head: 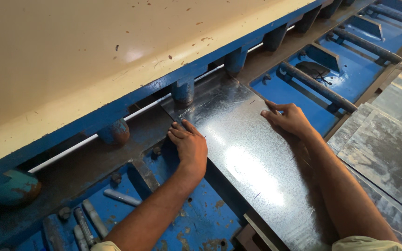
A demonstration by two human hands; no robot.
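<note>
A shiny galvanized metal sheet lies on the blue bed of a shearing machine, its far end pushed under the row of blue hold-down cylinders. My left hand rests flat on the sheet's left edge, fingers together and pointing at the machine. My right hand presses on the sheet's right edge, fingers curled over it. Neither hand grips anything.
The cream machine cover fills the upper left. Blue bed bays with round bars lie to the right. More grey metal sheets are stacked at right. Several white markers lie in a bay at lower left.
</note>
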